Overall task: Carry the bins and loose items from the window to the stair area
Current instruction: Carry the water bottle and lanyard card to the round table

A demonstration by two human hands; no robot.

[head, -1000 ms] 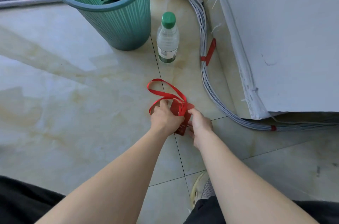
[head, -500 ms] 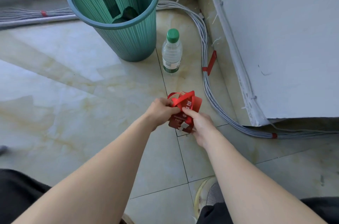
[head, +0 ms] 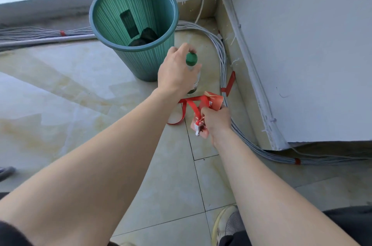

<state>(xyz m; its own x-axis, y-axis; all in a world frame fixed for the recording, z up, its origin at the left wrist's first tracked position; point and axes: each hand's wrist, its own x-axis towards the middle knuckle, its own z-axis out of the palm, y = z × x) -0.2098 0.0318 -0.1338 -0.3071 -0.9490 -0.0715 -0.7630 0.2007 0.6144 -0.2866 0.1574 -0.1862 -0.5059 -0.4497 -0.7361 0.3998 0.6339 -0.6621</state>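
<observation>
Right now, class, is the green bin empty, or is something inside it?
Not empty. A dark bundle lies at the bottom of the upright green bin; what it is cannot be told.

A ribbed teal plastic waste bin [head: 141, 64] stands upright, something dark [head: 146, 37] in its bottom. Just beside it, a clear green-capped plastic bottle [head: 192, 60] is upright in the left hand [head: 177, 73]'s grip. A red card [head: 214, 102] with looping red ribbon [head: 184, 113] is clutched in the right hand [head: 217, 120].
</observation>
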